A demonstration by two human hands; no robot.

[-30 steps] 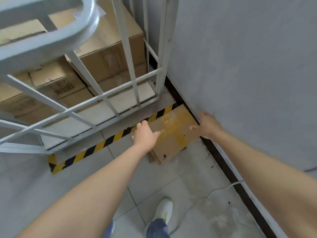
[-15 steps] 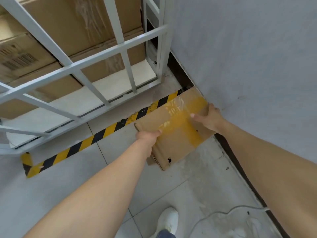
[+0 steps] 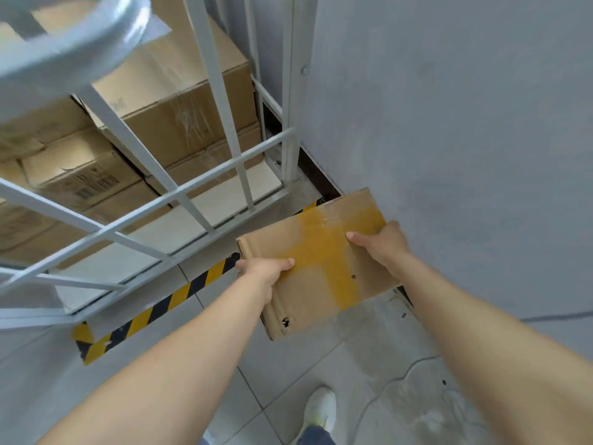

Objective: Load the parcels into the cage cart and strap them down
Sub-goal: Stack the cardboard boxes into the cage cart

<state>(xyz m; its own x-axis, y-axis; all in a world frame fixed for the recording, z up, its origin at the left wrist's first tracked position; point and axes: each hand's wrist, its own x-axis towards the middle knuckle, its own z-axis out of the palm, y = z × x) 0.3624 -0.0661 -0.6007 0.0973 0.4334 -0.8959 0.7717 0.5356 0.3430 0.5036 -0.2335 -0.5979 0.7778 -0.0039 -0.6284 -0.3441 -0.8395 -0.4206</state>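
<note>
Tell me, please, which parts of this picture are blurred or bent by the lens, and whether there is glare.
Head view: the cart's top rail at the upper left is smeared and unsharp; the cage bars splay apart, a wide-angle effect; the light is soft and even, without hard shadows; the parcel shows only a faint sheen on its tape.

A warehouse: white cage cart (image 3: 179, 200) of cartons (image 3: 167, 101), hazard-striped floor tape (image 3: 167, 303).
</note>
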